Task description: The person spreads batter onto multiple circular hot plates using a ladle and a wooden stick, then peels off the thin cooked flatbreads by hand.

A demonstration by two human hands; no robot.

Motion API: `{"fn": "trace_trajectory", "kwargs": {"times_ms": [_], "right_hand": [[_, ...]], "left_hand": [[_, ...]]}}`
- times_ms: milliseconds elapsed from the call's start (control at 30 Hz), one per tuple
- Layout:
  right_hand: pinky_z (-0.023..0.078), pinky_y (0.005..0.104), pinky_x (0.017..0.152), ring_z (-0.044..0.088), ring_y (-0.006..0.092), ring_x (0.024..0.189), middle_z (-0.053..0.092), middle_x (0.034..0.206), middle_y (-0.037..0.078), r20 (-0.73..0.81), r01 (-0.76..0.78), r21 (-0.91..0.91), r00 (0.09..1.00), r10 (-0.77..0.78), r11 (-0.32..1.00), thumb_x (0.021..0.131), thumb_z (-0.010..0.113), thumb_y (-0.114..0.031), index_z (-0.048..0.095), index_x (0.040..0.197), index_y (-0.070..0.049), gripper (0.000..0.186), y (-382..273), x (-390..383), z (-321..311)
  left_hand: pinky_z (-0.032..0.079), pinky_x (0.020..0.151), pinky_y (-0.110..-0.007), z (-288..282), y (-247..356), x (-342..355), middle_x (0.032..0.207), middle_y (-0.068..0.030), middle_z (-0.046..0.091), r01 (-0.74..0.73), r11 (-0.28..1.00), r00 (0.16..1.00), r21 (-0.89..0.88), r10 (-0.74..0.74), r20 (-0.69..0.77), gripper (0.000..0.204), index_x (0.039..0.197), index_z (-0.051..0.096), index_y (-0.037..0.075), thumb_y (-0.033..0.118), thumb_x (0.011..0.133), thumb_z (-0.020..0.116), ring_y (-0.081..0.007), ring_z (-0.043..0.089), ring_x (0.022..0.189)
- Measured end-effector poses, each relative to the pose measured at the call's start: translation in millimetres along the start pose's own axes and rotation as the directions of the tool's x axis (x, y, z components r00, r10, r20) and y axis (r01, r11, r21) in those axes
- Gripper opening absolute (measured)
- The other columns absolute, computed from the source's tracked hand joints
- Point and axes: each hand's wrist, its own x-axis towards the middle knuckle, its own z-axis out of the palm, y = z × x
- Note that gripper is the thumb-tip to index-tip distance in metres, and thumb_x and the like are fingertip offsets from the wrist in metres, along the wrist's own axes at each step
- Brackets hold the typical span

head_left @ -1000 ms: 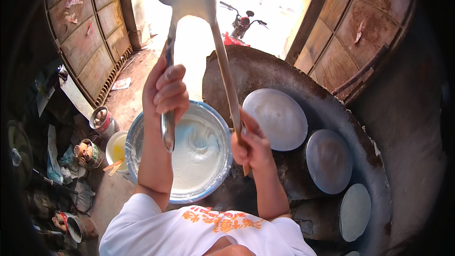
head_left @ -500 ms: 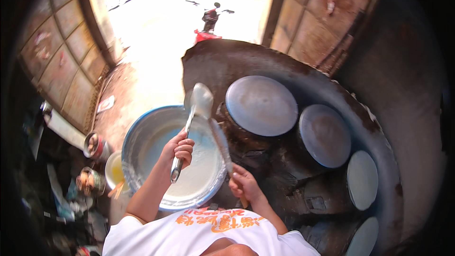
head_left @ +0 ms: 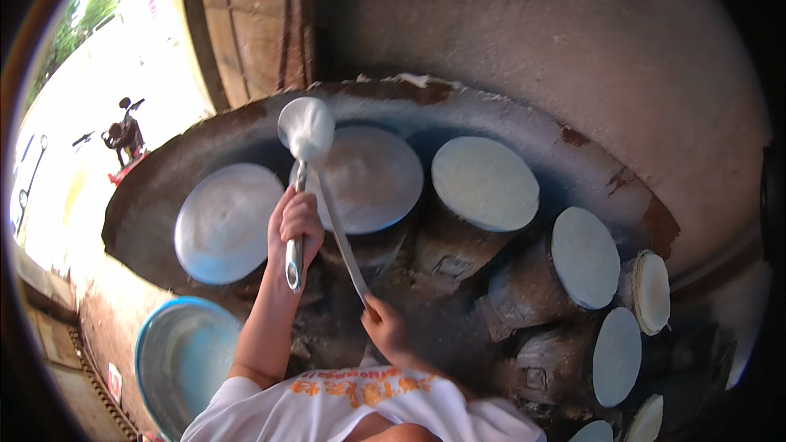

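My left hand (head_left: 297, 217) is wrapped round the handle of a metal ladle (head_left: 308, 124), whose bowl has white batter in it. The ladle is above the edge of a round griddle (head_left: 377, 176). In my right hand (head_left: 385, 327), somewhat blurred, is the handle of a long, flat-bladed spatula (head_left: 340, 237). Its blade slants up across the same griddle, the tip near the ladle bowl. Left of it sits another round griddle (head_left: 229, 225) with a greyish top. To the right, pale round sheets cover a griddle (head_left: 485, 184) and another (head_left: 585, 258).
A blue-rimmed basin (head_left: 147, 372) with whitish liquid stands at lower left. Several more round griddles curve toward the lower right, one (head_left: 618, 356) pale-topped. A raised, worn rim (head_left: 385, 96) runs behind them. Outside the doorway at left is a motorbike (head_left: 123, 143).
The view has turned to the right. The ladle and spatula, over or beside the basin before, are now over the griddles. Both hands keep their grip.
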Motion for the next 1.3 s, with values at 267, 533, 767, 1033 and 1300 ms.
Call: {"fn": "trace_trajectory", "kwargs": {"times_ms": [267,533,767,1033,1300], "right_hand": [[0.048,0.0205,0.045,0.055,0.0088,0.054,0.063,0.087,0.006,-0.015,-0.566,0.584,0.709,0.705,0.582,0.082,0.059,0.002,0.058,0.121,-0.002,0.039,72.4,127.9,-66.4],[0.049,0.0246,0.054,0.056,0.0098,0.067,0.056,0.085,0.003,-0.167,-0.531,0.46,0.736,0.656,0.712,0.072,0.063,0.007,0.06,0.115,-0.002,0.043,113.2,139.3,-16.1],[0.04,0.0442,0.089,0.048,0.04,0.1,0.052,0.102,0.02,-0.234,-0.294,-0.258,0.943,0.236,0.92,0.066,0.06,0.008,0.054,0.109,0.003,0.044,89.3,182.8,-4.4],[0.045,0.0441,0.084,0.052,0.0349,0.095,0.054,0.105,0.015,-0.153,-0.208,-0.488,0.977,0.151,0.848,0.071,0.057,0.005,0.059,0.113,0.0,0.043,94.4,201.6,-23.9],[0.047,0.0408,0.082,0.053,0.0328,0.094,0.058,0.102,0.011,-0.15,-0.141,-0.542,0.986,0.069,0.828,0.067,0.062,0.002,0.064,0.108,-0.003,0.041,90.4,252.4,3.1]], "left_hand": [[0.03,0.035,-0.018,-103.4,53.0,127.0,0.06,0.0031,0.034,0.16,0.965,0.902,0.209,-0.057,-0.428,0.011,0.088,0.049,0.006,0.011,0.096,0.042,-0.0048,0.032,0.042],[0.026,0.037,-0.02,-139.0,65.9,171.9,0.061,0.0016,0.035,0.506,0.239,0.681,0.829,0.479,-0.554,0.067,0.144,0.034,0.03,-0.001,0.086,0.045,-0.0068,0.033,0.045],[0.042,0.047,-0.033,-154.6,155.2,190.5,0.07,-0.0072,0.054,0.665,-0.467,0.709,0.582,0.638,-0.299,0.071,0.141,0.042,0.031,0.0,0.078,0.052,-0.0162,0.051,0.052],[0.048,0.084,-0.042,-135.6,215.4,179.7,0.115,-0.0187,0.062,0.482,-0.876,0.876,-0.003,0.482,-0.005,0.069,0.139,0.039,0.042,0.008,0.079,0.05,-0.035,0.062,0.1],[0.047,0.086,-0.041,-123.4,242.2,164.6,0.114,-0.0223,0.061,0.467,-0.884,0.879,-0.01,0.464,0.112,0.068,0.139,0.041,0.039,0.008,0.08,0.049,-0.0366,0.061,0.1]]}}
